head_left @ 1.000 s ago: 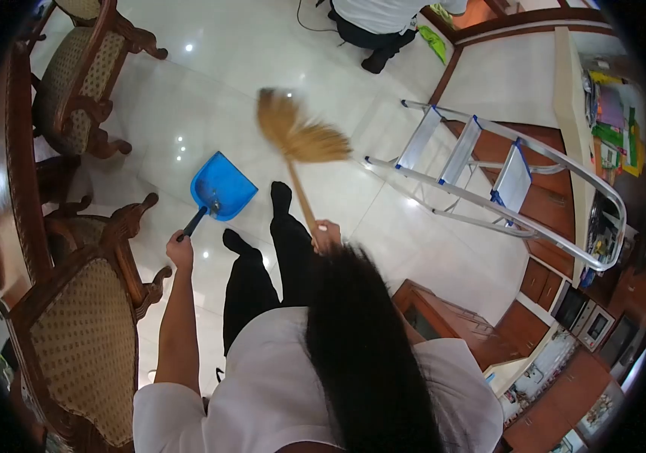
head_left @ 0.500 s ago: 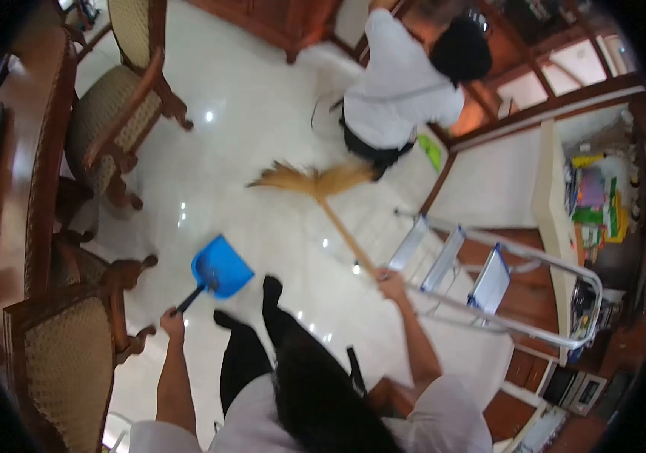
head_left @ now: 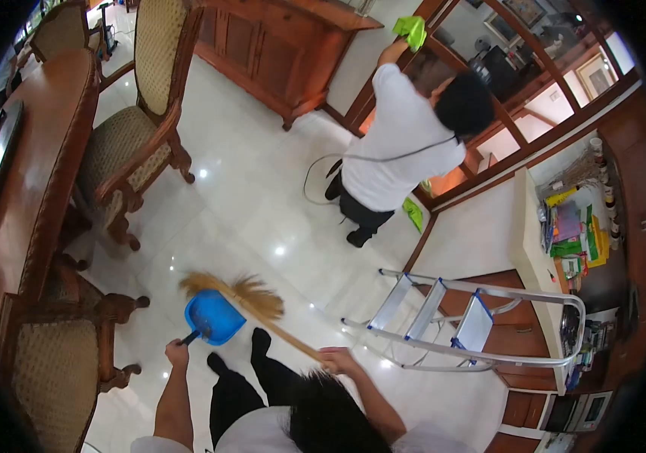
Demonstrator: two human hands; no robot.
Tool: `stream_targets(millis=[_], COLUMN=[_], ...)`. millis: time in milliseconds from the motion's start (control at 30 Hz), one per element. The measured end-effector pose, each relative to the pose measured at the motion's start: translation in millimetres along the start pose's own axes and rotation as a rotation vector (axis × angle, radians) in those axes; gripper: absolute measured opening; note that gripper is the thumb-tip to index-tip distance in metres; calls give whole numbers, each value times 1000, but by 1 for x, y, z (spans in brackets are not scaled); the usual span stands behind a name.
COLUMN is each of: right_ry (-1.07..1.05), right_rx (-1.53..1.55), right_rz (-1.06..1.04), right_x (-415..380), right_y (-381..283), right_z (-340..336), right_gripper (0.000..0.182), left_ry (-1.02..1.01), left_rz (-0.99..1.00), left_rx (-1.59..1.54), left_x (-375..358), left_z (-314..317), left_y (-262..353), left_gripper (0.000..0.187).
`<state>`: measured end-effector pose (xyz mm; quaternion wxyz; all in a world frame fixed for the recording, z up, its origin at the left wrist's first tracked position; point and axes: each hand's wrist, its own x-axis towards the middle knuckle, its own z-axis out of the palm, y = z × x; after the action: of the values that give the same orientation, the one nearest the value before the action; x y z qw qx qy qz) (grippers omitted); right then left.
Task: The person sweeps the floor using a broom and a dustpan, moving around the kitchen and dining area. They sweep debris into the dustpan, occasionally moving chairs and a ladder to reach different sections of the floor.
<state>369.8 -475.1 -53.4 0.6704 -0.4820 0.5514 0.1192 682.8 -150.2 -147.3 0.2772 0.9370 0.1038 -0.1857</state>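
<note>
Straw-bristled broom with a light wooden stick [head_left: 251,306]: head view, lower centre of the frame; the bristle fan lies low across the rim of a blue plastic dustpan with a dark handle [head_left: 213,317], the stick slanting down to the right.

Right hand [head_left: 338,360]: grip wrapped round the lower end of the broom stick, fingers closed on it.

Left hand [head_left: 177,351]: grip closed round the dustpan's dark handle, just below the pan; the pan sits on the glossy white tiled floor [head_left: 247,189] beside the person's black-socked feet.

Surroundings, same view: folding aluminium stepladder with blue treads [head_left: 466,325], lying to the right of centre; carved wooden chairs with patterned beige upholstery [head_left: 130,143] along the left, against a long polished wooden dining table [head_left: 28,151]; another person in a white shirt [head_left: 394,151], upper centre, one arm raised with a green cloth [head_left: 411,32]; cluttered worktop [head_left: 527,241] at the right edge.
</note>
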Motion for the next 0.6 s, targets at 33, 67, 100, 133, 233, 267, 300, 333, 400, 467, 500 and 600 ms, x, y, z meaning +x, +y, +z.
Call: stream_targets(millis=[33,67,100,133,233,267,300,333,400,467,500,600], right_ry=[-48,-10,56,36,150,147,291,438,446,448,370,460], right_rx=[-190,-63,-70,-30,244,239,292,337,331,327,388,539], right_rz=[-197,25,95,118,198,225,166,129,236,255,223,364], right_x=[-36,-79,-102,-128,-206,-216,-228,-247,-255,-235,-218,-131], right_y=[-4,-28,-19,-7,29,38,50,67,97,117,128,151], right_z=[-20,-29,-42,-54,-50,-42,-31,-20,-15,1,10,52], right_gripper=[29,35,37,36,33,33,26,22,24,25,24,22], left_ry=[-39,-47,-54,-58,-86,-68,-93,-85,-150,-121,-161,-165], left_rz=[52,34,20,9,39,143,155,303,366,377,310,272], left_rx=[40,-25,-58,-98,-133,-35,-37,21,144,59,4,63], left_x=[0,0,3,7,20,20,28,26,35,35,35,34], left_z=[-6,-12,-17,-20,-32,-40,-41,-53,-56,-61,-66,-67], left_y=[-6,-8,-16,-23,-56,-58,-72,-67,-87,-85,-77,-64], left_gripper=[27,27,27,26,26,25,25,25,27,26,25,25])
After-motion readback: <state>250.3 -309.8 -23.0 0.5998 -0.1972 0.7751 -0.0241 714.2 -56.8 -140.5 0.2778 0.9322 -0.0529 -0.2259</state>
